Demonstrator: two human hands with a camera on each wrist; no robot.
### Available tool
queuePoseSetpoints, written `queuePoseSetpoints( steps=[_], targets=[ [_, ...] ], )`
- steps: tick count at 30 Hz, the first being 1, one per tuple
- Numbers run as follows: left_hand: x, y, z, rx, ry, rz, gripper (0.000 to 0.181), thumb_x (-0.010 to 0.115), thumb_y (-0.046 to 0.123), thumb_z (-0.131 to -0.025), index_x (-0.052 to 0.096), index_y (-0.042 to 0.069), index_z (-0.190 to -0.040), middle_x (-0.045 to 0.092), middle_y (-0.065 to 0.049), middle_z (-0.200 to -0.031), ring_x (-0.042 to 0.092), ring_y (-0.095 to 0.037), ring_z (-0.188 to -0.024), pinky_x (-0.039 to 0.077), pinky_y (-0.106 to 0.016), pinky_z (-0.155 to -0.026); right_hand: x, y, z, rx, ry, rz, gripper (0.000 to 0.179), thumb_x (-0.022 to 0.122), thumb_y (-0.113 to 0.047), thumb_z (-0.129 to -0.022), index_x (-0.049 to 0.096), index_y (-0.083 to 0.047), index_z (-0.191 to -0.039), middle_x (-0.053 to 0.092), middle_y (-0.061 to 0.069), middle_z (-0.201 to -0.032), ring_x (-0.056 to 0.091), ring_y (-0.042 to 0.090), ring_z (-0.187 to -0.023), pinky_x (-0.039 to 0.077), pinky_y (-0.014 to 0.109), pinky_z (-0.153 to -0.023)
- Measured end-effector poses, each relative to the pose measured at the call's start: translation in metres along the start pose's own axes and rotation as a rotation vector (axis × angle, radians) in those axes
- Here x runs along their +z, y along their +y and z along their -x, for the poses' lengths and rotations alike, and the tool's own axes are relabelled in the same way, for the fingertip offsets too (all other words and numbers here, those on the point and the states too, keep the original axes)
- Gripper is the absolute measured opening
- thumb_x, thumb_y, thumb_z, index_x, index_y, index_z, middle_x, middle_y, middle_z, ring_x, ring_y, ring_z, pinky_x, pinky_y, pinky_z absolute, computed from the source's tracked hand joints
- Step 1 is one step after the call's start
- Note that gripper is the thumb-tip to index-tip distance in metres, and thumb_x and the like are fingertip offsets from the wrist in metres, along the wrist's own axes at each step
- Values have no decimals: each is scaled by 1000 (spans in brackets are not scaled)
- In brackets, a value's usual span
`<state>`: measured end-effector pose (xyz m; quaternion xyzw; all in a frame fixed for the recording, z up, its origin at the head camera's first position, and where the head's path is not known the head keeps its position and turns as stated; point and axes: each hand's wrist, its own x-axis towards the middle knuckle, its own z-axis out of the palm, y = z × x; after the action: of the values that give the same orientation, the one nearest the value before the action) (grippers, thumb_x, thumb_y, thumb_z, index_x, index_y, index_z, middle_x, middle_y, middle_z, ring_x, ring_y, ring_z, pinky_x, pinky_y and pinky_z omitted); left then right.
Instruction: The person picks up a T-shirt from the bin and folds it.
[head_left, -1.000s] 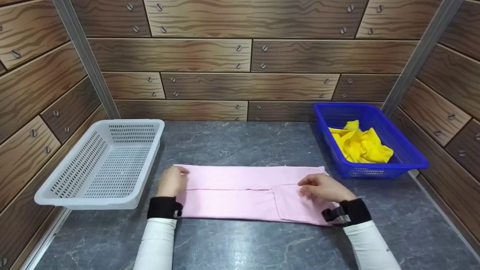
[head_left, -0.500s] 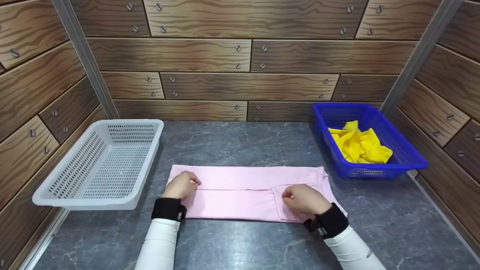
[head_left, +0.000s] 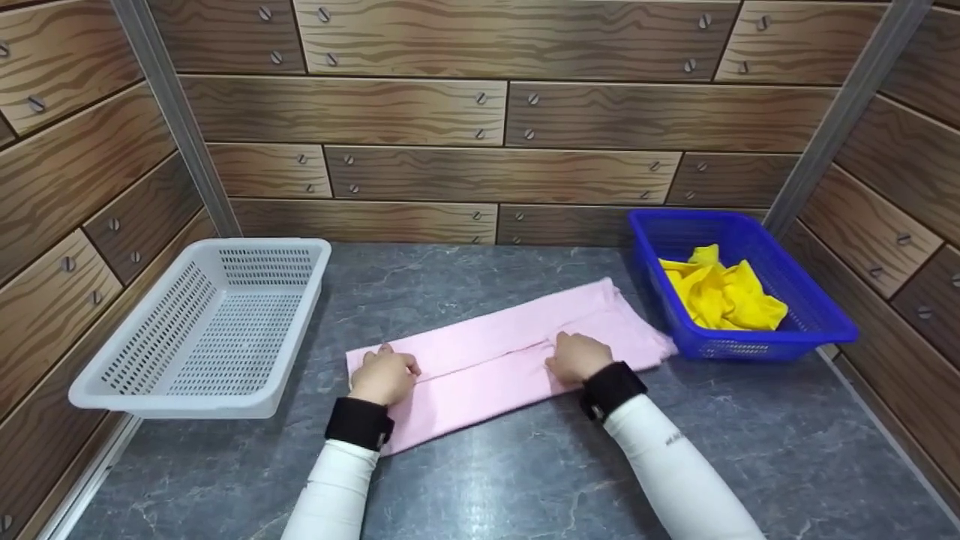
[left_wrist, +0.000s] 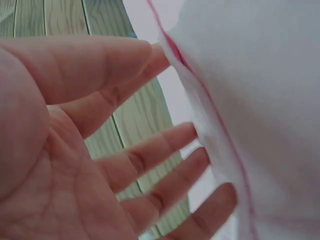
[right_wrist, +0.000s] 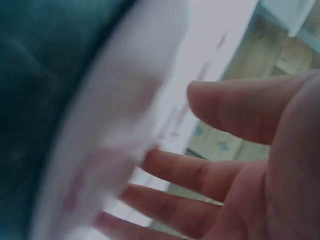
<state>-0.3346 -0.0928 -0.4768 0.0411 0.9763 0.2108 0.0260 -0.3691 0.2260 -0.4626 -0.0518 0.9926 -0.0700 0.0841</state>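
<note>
A pink folded cloth [head_left: 480, 367] lies aslant on the table in the head view, its right end farther back than its left. On its left end rests my left hand [head_left: 384, 375]. In the left wrist view the fingertips [left_wrist: 222, 195] touch the cloth along a darker pink seam, and the thumb lies close to the index finger. My right hand [head_left: 579, 358] is on the cloth right of its middle. The right wrist view, partly blurred, has its fingers [right_wrist: 175, 172] nearly straight against the fabric, with the thumb well apart from them.
A white perforated basket [head_left: 300, 352] stands at the left with nothing in it. At the back right, a blue basket [head_left: 817, 319] contains a crumpled yellow cloth [head_left: 724, 296]; the pink cloth's right end reaches close to it. Wood-patterned walls [head_left: 420, 172] enclose the grey table [head_left: 480, 487].
The pink cloth has turned, its right end swinging away from me. My right hand has moved left and farther back along it; my left hand has shifted right, onto the cloth.
</note>
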Motion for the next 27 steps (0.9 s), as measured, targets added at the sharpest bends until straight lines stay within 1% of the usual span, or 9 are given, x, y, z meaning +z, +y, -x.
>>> queuePoseSetpoints(
  steps=[1, 4, 7, 10, 12, 15, 19, 23, 27],
  targets=[
    [1, 5, 2, 1, 0, -22, 11, 66, 15, -93, 76, 17, -94, 64, -18, -115, 58, -41, -108, 53, -60, -81, -2, 1, -7, 10, -16, -6, 47, 59, -31, -97, 59, 5, -128, 68, 28, -124, 66, 42, -117, 54, 60, -93],
    [6, 21, 8, 19, -7, -98, 14, 63, 12, -93, 76, 16, -95, 66, -22, -119, 59, -42, -107, 53, -60, -79, -9, 3, -22, 36, -38, -40, 43, 55, -32, -100, 62, 2, -126, 67, 26, -129, 62, 44, -122, 51, 63, -98],
    [8, 36, 14, 45, -26, -180, 17, 61, 9, -93, 76, 14, -97, 68, -24, -121, 62, -42, -106, 54, -59, -81, -14, 2, -34, 52, -32, -54, 42, 51, -33, -103, 67, 0, -123, 62, 23, -137, 51, 49, -129, 46, 66, -101],
    [10, 50, 21, 67, -41, -255, 14, 63, 9, -91, 76, 12, -95, 71, -22, -115, 66, -39, -103, 56, -57, -81, -16, -4, -41, 70, -11, -57, 43, 51, -33, -103, 68, 0, -124, 51, 26, -145, 36, 51, -136, 42, 69, -103],
    [12, 59, 26, 91, -42, -292, 12, 65, 10, -89, 76, 11, -92, 73, -19, -108, 68, -34, -100, 57, -55, -80, -17, -8, -46, 87, 4, -61, 43, 53, -33, -102, 69, 1, -125, 43, 29, -147, 30, 50, -139, 42, 67, -104],
    [17, 71, 32, 125, -41, -284, 11, 66, 14, -88, 77, 10, -88, 72, -17, -101, 68, -33, -97, 56, -55, -78, -15, -14, -53, 85, 20, -46, 40, 55, -25, -101, 69, 5, -122, 43, 34, -142, 35, 51, -134, 45, 63, -104],
    [24, 82, 40, 213, -22, -236, 19, 66, 22, -92, 79, 8, -86, 69, -19, -107, 63, -34, -100, 55, -53, -80, -6, -18, -67, 18, 22, 32, 33, 63, -6, -89, 69, 8, -118, 53, 35, -130, 49, 53, -121, 45, 60, -103],
    [31, 87, 46, 329, 14, -234, 19, 68, 26, -91, 80, 13, -83, 68, -14, -103, 59, -29, -99, 53, -47, -79, 4, -17, -79, -58, 47, 74, 49, 67, 3, -80, 62, 8, -128, 55, 35, -131, 51, 55, -120, 43, 61, -106],
    [37, 91, 50, 441, 36, -235, 15, 68, 24, -91, 79, 19, -82, 67, -7, -92, 62, -26, -92, 51, -41, -72, 9, -15, -86, -96, 69, 35, 62, 64, 3, -84, 49, 10, -143, 53, 34, -140, 50, 56, -126, 41, 61, -111]
  ],
)
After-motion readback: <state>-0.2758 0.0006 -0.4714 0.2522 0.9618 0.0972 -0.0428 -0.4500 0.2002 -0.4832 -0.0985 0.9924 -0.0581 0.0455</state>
